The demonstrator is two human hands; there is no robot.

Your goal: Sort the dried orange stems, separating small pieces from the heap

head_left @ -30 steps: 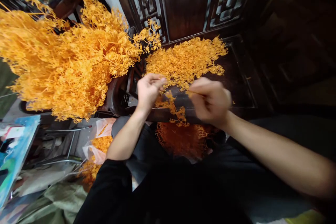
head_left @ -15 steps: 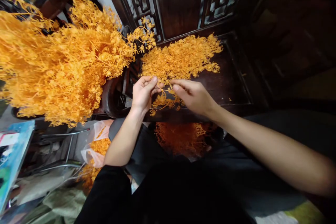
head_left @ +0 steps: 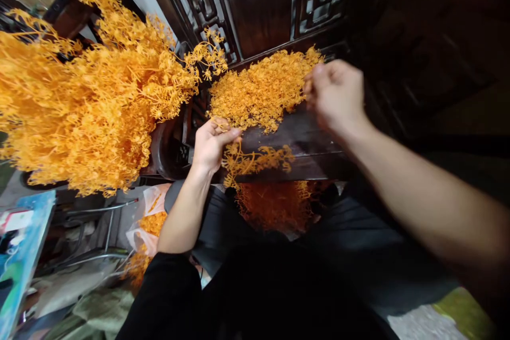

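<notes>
My left hand [head_left: 209, 146] pinches a branching orange sprig [head_left: 257, 162] by its stem. The sprig hangs to the right, over the front edge of the dark wooden seat [head_left: 306, 130]. On that seat lies a pile of loose orange sprigs [head_left: 258, 87], just beyond my left hand. At the pile's right end is my right hand [head_left: 338, 93], its fingers curled together and smeared by motion. Something orange shows at its fingertips, too blurred to make out.
A large bundle of orange sprigs [head_left: 91, 101] stands at the left. More orange stems [head_left: 274, 204] are below the seat, between my legs. A carved wooden backrest [head_left: 258, 5] rises behind the pile. Left of my knee sits a pink plastic bag [head_left: 149, 244] with orange pieces.
My right hand has moved away from the left hand, to the right and back, to the pile's far end. My left hand stays nearly in place, still pinching the sprig.
</notes>
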